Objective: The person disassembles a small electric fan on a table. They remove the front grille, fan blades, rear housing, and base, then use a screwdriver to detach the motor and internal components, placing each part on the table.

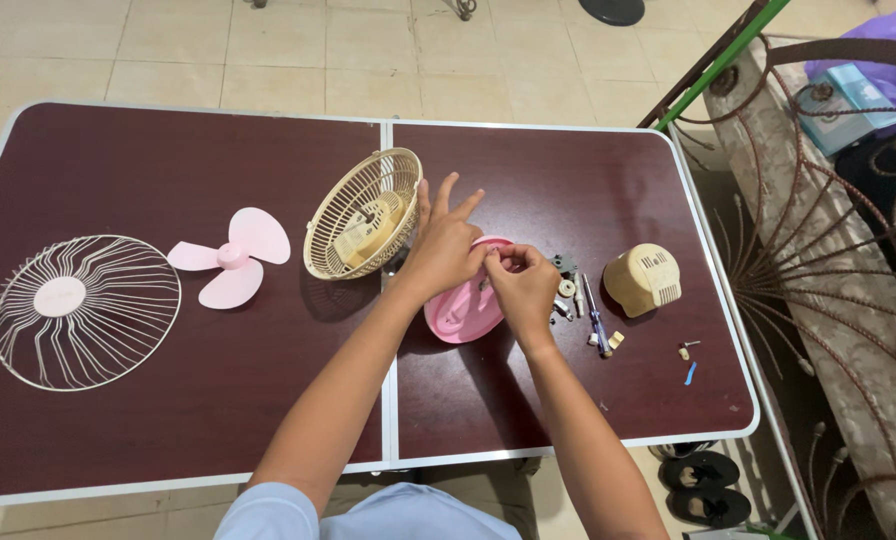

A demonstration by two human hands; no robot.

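Pink fan base (463,310) sits mid-tabletop (168,180); left hand (446,245) pinches its top edge, two fingers raised, right hand (523,285) pinching beside it.

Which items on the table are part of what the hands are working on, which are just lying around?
In hand:
- left hand and right hand, both on the pink base
- small hardware and screwdriver right beside them

Lying about:
- wire front grille
- pink blade
- cream rear grille
- cream motor cover
- shoes on the floor
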